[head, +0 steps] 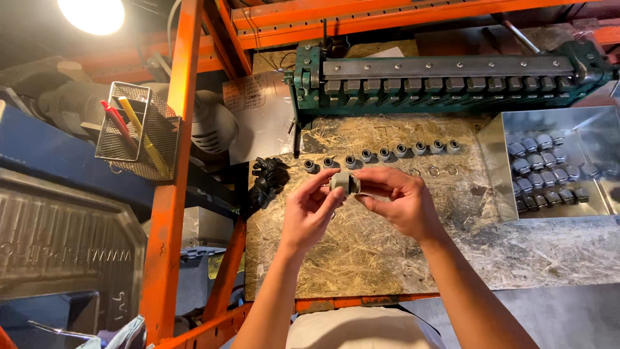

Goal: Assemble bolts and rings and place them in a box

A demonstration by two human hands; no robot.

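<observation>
Pens stand in a wire mesh basket [137, 129] hung on the orange rack post [173, 194] at far left. Black rubber rings [268, 178] lie heaped at the chipboard surface's [361, 252] left edge. Above that surface, left hand [309, 213] and right hand [397, 200] meet, fingers of both pinching one small grey fitting [343, 183] between them. Behind runs a row of similar fittings [382, 155], under a green bending machine [445, 81]. A metal tray [549, 207] of more fittings sits at right.

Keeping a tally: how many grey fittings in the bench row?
9 grey fittings, in one row across the chipboard bench, from the black bundle to the metal tray. The left hand might hide another.
</observation>
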